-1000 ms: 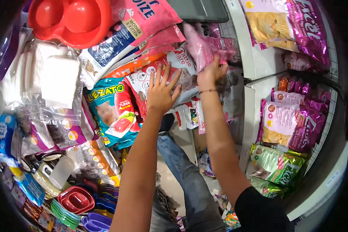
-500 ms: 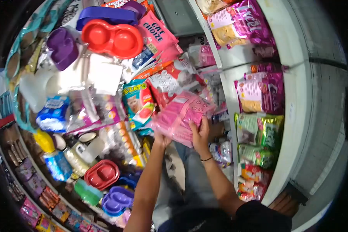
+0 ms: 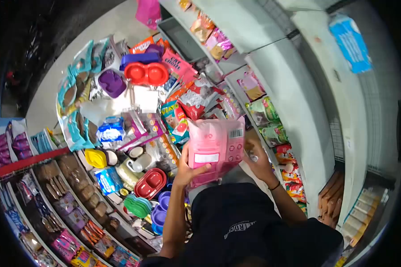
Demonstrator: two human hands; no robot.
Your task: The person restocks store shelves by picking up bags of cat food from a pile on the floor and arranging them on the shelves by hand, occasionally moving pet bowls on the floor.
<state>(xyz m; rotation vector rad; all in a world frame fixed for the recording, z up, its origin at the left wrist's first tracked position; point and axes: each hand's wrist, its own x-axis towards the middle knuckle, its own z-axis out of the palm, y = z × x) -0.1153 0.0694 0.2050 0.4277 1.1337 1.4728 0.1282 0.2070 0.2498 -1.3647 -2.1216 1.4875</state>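
A pink plastic pack [image 3: 216,153] with a white label, a barcode and round icons is held upright before my body. My left hand [image 3: 186,171] is closed on its lower left side, the thumb lying across the front. My right hand [image 3: 259,162] is beside the pack's right edge, fingers apart and slightly blurred, with a dark band at the wrist. Just beyond the pack lie a green-and-teal bag [image 3: 174,120] with a cat picture and a red-and-white bag [image 3: 198,98].
Heaped goods include a red double bowl [image 3: 146,74], a purple bowl [image 3: 112,83], a red bowl [image 3: 150,183] and a pink Cat Choize bag [image 3: 178,62]. Shelves of packets [image 3: 78,209] stand at left. A white shelf unit [image 3: 294,102] with snack bags runs along the right. A grey bin [image 3: 180,40] is at the back.
The pink pack has been turned upright and brought closer to my body. My right hand has come off its front to its right side. The view has shifted, showing more shelving on both sides.
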